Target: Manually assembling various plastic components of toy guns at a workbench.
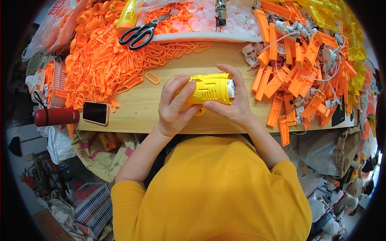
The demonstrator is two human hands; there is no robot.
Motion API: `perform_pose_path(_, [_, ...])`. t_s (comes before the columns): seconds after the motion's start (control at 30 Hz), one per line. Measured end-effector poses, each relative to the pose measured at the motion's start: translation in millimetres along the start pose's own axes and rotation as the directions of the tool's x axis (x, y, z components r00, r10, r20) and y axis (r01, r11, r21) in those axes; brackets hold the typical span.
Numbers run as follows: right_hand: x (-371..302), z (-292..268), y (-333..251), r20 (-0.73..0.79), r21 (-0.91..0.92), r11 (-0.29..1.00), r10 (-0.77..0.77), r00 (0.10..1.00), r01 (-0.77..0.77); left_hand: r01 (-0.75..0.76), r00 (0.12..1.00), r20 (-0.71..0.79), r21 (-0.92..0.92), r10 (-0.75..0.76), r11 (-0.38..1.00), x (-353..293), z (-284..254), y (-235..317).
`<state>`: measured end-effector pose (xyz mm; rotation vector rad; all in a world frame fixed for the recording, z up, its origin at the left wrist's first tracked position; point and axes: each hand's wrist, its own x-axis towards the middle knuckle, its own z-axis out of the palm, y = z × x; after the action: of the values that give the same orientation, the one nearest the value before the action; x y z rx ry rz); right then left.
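Note:
Between my two hands, just above the wooden table, lies a yellow plastic flashlight body on its side. Its right end shows a white round insert with small dots, likely an LED head. My left hand is wrapped round the left end, fingers over the top and thumb below. My right hand grips the other end, thumb on the lower front and fingers reaching behind the rim. A single orange plastic clip rests on the table to the left of my left hand.
Heaped orange clips cover the left; orange battery housings with wired white parts pile up right. Black-handled scissors lie at a white tray of clear caps. A phone and red flask sit near left.

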<state>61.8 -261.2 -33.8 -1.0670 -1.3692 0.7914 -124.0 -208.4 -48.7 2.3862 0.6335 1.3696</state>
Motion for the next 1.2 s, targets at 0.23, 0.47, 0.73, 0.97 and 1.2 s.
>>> perform_pose_path(0.23, [-2, 16, -10, -0.111, -0.221, 0.973, -0.091, 0.990, 0.065, 0.089, 0.989, -0.100, -0.213, -0.112, 0.973, -9, 13, -5])
perform_pose_path(0.47, [-3, 14, -13, -0.116, -0.215, 0.975, -0.088, 0.989, 0.062, 0.391, 0.833, 0.020, -0.727, -0.552, 0.564, 5, 11, -4])
perform_pose_path(0.73, [-13, 5, 5, -0.035, -0.036, 0.986, -0.164, 0.986, 0.162, 0.625, 0.588, 0.172, -0.717, -0.790, 0.309, 16, 7, 8])
perform_pose_path(0.97, [-12, 5, 3, -0.007, 0.075, 0.940, -0.332, 0.943, 0.331, 0.439, 0.780, 0.001, -0.713, -0.626, 0.546, 14, 10, 3])
perform_pose_path(1.2, [5, -18, 9, 0.107, 0.073, 0.960, -0.277, 0.955, 0.271, 0.422, 0.866, 0.130, -0.709, -0.484, 0.565, 21, 6, 5])
